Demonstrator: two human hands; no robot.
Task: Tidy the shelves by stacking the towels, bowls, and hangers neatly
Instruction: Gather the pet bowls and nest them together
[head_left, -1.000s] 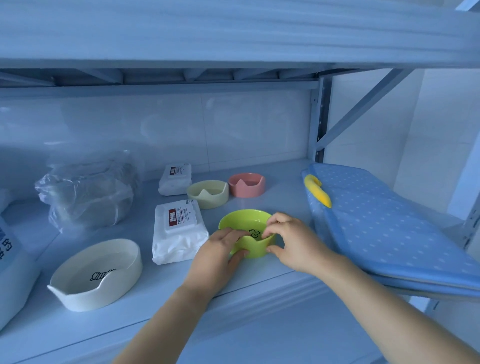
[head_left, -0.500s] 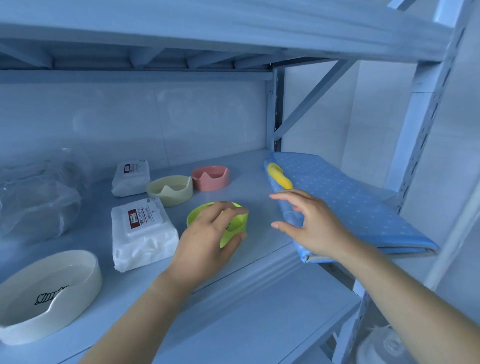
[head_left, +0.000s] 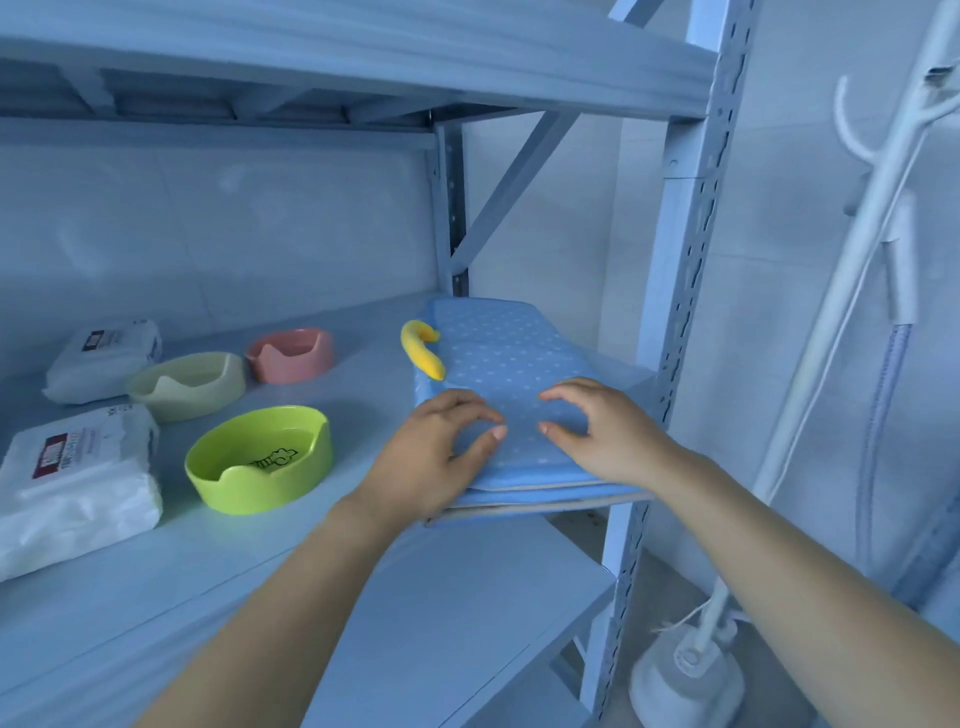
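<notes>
Here, both hands rest on the folded blue dotted towel (head_left: 511, 374) at the right end of the shelf (head_left: 363, 395), directly ahead of the person. The left hand (head_left: 441, 447) sits at the towel's near left corner, fingers (head_left: 480, 410) curled and spread, clamped on nothing. The right hand (head_left: 597, 426) lies flat-arched just beside it on the top surface, fingers likewise apart. The towel's long axis runs front to back, away from the hands, and its near edge overhangs the shelf front. A yellow hook (head_left: 423, 348) lies at its far left edge. The green bowl (head_left: 260, 457), cream bowl (head_left: 189, 382) and pink bowl (head_left: 291, 353) stand unstacked to the left, nearer the left hand.
</notes>
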